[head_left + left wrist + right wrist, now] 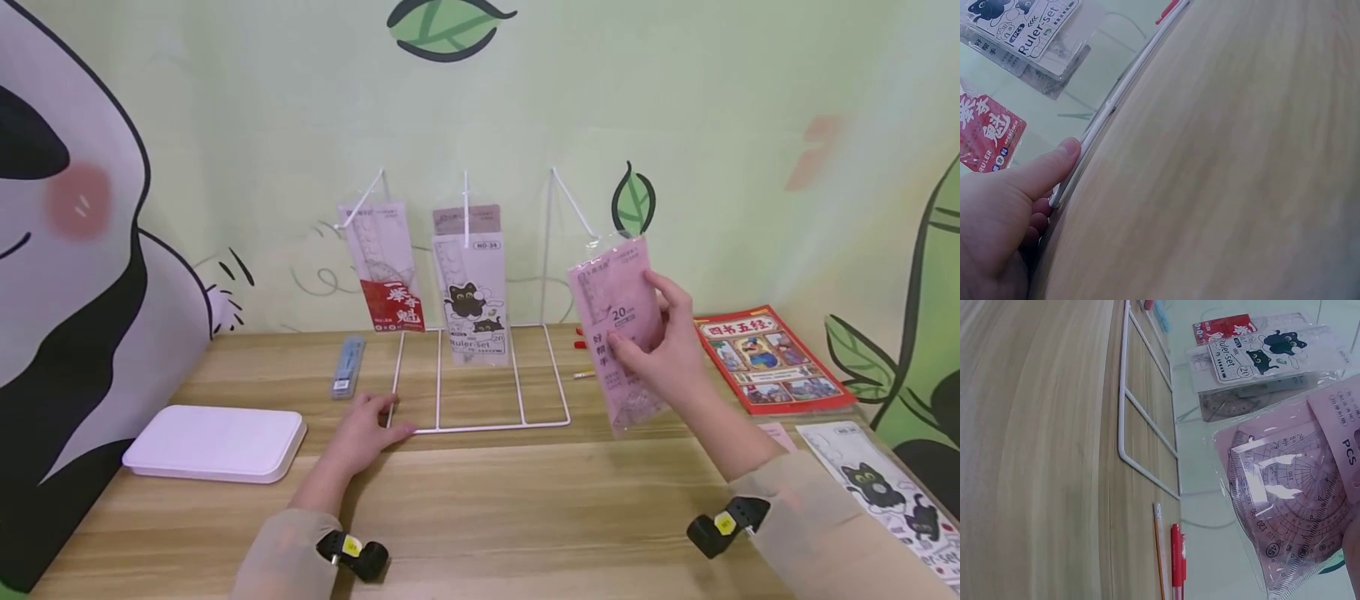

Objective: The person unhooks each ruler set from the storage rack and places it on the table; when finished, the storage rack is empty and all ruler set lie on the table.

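My right hand (671,346) pinches a pink ruler set packet (613,292) between thumb and fingers. Its top edge is at the tip of the right hook of a white wire display rack (491,429); whether the hook passes through the hole cannot be seen. In the right wrist view, a clear protractor (1291,481) shows inside this packet. My left hand (363,433) holds the rack's front left corner, thumb over the wire (1088,140). A red-and-white ruler packet (390,275) hangs from the left hook, and cat-print ruler sets (471,292) from the middle one.
Left of the rack lie a blue-grey small case (348,367) and a white box (215,443). To the right are a red picture book (772,358), a cat-print ruler packet (881,492), red pens (1176,556) and a pencil (1159,544). A patterned wall stands behind.
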The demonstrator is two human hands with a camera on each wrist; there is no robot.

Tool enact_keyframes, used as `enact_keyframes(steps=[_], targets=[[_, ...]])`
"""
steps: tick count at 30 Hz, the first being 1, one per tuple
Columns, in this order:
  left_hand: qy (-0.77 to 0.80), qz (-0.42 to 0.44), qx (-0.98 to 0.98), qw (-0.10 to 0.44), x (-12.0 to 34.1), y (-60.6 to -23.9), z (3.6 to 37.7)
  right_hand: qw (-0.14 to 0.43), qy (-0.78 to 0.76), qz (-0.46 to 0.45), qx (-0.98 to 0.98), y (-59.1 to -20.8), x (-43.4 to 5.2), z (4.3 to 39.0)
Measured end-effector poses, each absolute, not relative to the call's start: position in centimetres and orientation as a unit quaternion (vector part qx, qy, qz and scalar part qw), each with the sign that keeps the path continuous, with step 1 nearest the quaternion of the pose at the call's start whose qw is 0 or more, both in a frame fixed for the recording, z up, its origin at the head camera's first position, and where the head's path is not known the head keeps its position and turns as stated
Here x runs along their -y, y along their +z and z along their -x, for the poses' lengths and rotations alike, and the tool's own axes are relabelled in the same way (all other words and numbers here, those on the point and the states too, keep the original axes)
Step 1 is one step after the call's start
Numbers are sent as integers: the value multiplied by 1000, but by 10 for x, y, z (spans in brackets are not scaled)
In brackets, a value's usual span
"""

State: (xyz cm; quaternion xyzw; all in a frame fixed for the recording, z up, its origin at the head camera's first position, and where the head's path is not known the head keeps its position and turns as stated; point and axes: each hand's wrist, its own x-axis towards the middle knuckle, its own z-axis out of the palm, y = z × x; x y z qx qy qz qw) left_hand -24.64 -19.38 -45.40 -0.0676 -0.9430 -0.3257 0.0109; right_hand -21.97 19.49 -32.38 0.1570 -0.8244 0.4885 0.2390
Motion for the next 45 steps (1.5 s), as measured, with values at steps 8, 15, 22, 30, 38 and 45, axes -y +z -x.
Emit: enact_keyframes(steps=[8,15,22,30,38,45], targets=[[-322,75,944,13,194,-450,248,248,499,-145,818,-323,-199,218],[-321,73,944,11,195,-452,249,212,490,-77,842,-342,-221,220],[-316,70,946,5,195,-453,248,170,423,-19,890,-376,-241,219],[-324,74,943,7,196,-454,246,129,350,23,928,-400,-254,214],[-321,85,943,15,191,-454,247,87,301,35,949,-408,-265,203],[-334,84,939,9,194,-452,247,59,281,36,957,-417,-272,197]])
